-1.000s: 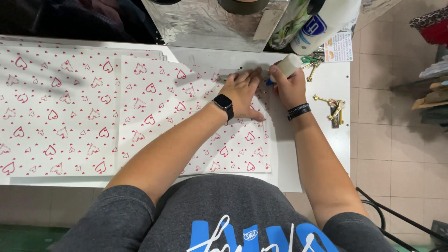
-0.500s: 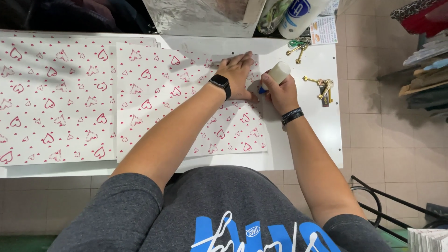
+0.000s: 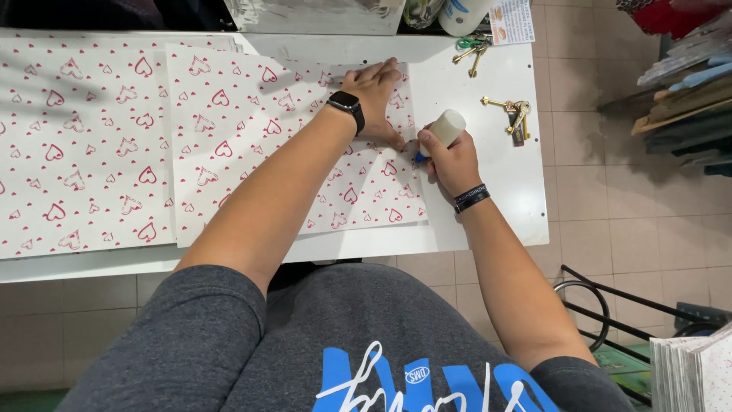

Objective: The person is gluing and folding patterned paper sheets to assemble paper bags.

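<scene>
A white sheet printed with red hearts [image 3: 252, 145] lies on the white table [image 3: 488, 206], partly over a larger sheet of the same paper [image 3: 69, 145]. My left hand [image 3: 375, 98] presses flat on the upper sheet near its right edge; a black watch sits on that wrist. My right hand [image 3: 450, 156] grips a white glue stick [image 3: 444, 127], tilted with its blue tip down on the right edge of the sheet. A dark band is on my right wrist.
Brass keys [image 3: 512, 113] lie on the table right of the glue stick, and a second key bunch with a green tag [image 3: 473, 49] lies at the far edge. A white bottle [image 3: 461, 11] stands behind. Stacked items [image 3: 686, 84] sit on the tiled floor at right.
My right hand has slid the glue stick down along the sheet's right edge toward me. My left hand stays pressed on the paper.
</scene>
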